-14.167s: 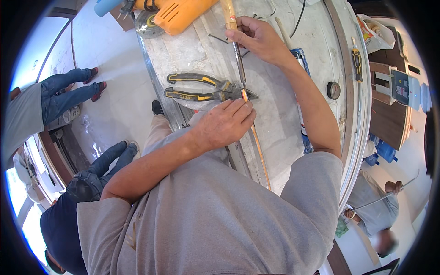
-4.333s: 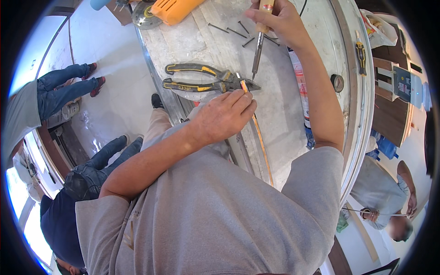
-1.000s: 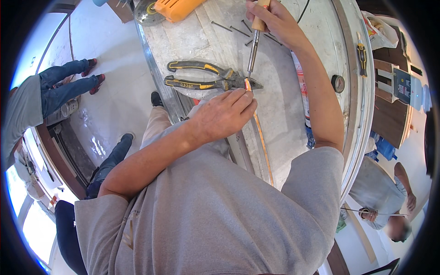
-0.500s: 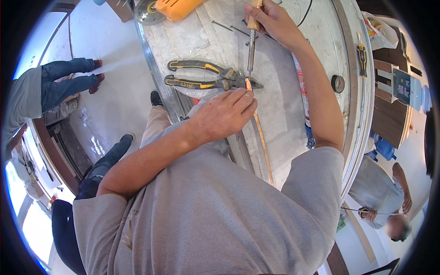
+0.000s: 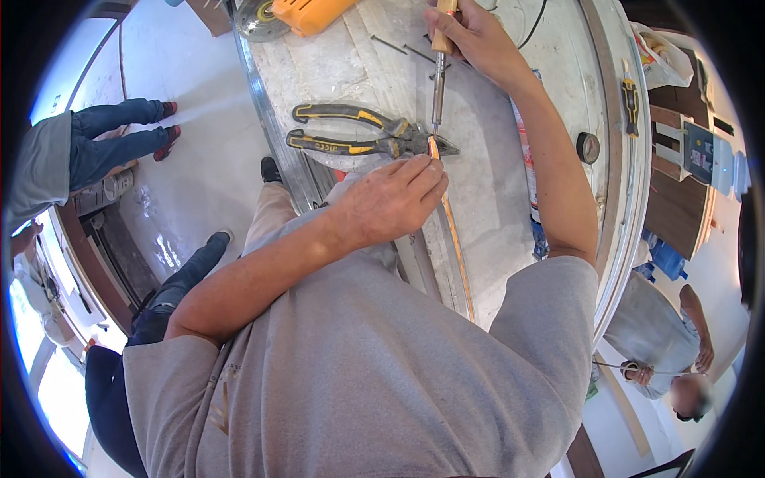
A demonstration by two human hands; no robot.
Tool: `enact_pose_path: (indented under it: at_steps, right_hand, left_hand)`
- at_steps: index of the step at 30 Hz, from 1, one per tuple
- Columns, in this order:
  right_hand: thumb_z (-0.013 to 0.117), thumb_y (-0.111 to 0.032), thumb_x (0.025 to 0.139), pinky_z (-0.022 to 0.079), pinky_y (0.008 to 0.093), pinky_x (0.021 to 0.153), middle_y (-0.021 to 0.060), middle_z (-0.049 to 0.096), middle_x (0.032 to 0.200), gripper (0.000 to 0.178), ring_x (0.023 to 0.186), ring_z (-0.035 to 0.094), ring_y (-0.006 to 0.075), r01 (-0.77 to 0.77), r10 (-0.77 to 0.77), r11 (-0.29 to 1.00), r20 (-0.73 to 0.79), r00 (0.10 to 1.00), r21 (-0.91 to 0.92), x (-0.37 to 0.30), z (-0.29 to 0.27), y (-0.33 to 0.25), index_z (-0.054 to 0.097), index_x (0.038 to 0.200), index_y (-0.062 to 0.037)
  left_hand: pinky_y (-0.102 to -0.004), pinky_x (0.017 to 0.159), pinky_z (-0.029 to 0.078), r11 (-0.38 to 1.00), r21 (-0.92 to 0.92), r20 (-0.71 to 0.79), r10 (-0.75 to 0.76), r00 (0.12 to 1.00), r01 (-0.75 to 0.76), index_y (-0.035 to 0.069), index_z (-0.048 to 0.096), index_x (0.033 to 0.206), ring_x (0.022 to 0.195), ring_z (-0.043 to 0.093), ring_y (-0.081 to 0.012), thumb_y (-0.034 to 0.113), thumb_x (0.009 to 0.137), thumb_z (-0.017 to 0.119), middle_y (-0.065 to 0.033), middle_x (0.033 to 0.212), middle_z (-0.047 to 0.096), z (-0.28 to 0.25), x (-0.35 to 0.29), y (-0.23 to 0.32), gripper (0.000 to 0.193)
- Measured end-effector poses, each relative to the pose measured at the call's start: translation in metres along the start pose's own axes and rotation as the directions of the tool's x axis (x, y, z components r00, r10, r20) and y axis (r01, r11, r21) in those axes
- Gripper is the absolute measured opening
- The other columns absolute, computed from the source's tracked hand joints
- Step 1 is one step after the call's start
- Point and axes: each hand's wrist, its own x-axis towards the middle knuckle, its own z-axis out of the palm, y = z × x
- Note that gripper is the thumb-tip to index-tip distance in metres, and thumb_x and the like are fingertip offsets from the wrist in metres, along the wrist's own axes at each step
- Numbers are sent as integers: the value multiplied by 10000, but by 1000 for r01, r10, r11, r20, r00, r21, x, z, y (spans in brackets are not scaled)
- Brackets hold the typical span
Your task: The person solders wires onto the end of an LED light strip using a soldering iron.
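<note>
My right hand [image 5: 480, 44] is closed around the wooden handle of a soldering iron [image 5: 438, 92], its metal shaft pointing down toward me. The iron's tip meets, or nearly meets, the end of a thin orange-and-white strip, apparently an LED strip [image 5: 456, 239]. That end is pinched in the fingers of my left hand [image 5: 392, 195]; the strip trails down along the worktop toward my body. Combination pliers [image 5: 339, 146] with black-and-yellow handles lie spread on the worktop, their jaws just behind the strip's end. My fingers hide part of the strip.
On the worktop [image 5: 494, 187] lie several long nails [image 5: 388, 44], a roll of black tape [image 5: 587, 147] and a yellow-and-black utility knife [image 5: 630, 107]. An orange power tool [image 5: 311, 14] with a disc sits at the far left. Other people stand left and lower right.
Both hands, the iron and the strip stay almost still. The person at the left has shifted slightly, and the view has moved a little.
</note>
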Motion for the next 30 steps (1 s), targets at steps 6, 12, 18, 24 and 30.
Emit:
enact_pose_path:
  at_steps: [6, 12, 18, 24, 30]
  right_hand:
    - [606, -274, 987, 440, 244, 535, 13, 595, 809, 364, 621, 529, 84, -8, 8, 999, -7, 1000, -39, 1, -1, 1, 526, 1205, 7]
    - [610, -271, 985, 432, 241, 522, 8, 589, 792, 348, 603, 519, 78, -1, 1, 999, -12, 1000, -32, 2, -2, 3, 534, 1186, 2]
    - [608, -273, 986, 432, 240, 523, 6, 586, 787, 324, 604, 519, 75, 3, -3, 1000, -21, 1000, -21, 1, -1, 2, 539, 1162, -10]
    - [600, -264, 989, 426, 235, 516, -1, 575, 778, 307, 598, 517, 72, 15, -16, 1000, -53, 998, -16, 1, -1, 0, 538, 1158, -15]
    - [597, -252, 989, 415, 229, 503, -5, 568, 777, 297, 596, 511, 63, 21, -21, 1000, -48, 999, 5, 1, -2, 1, 533, 1154, -14]
  left_hand:
    - [-343, 891, 541, 1000, 3, 17, 11, 1000, -11, -23, 625, 1127, 1087, 603, -265, 104, 812, 611, -134, 1143, 594, 0, -1, -1, 340]
    - [-344, 899, 541, 1000, 5, 16, 14, 1000, -14, -25, 623, 1122, 1090, 604, -267, 101, 811, 614, -138, 1142, 596, 1, 0, -1, 336]
    - [-341, 898, 544, 1000, 2, 10, 11, 1000, -11, -22, 625, 1115, 1082, 609, -263, 102, 812, 618, -135, 1139, 600, 1, 0, -1, 327]
    - [-338, 893, 547, 1000, 10, -2, 3, 1000, -3, -15, 630, 1112, 1075, 613, -260, 103, 811, 619, -131, 1139, 602, 1, 0, 0, 323]
    - [-335, 889, 548, 1000, -1, -3, -7, 1000, 7, -14, 632, 1110, 1076, 612, -255, 103, 810, 620, -128, 1144, 602, 2, 0, 0, 323]
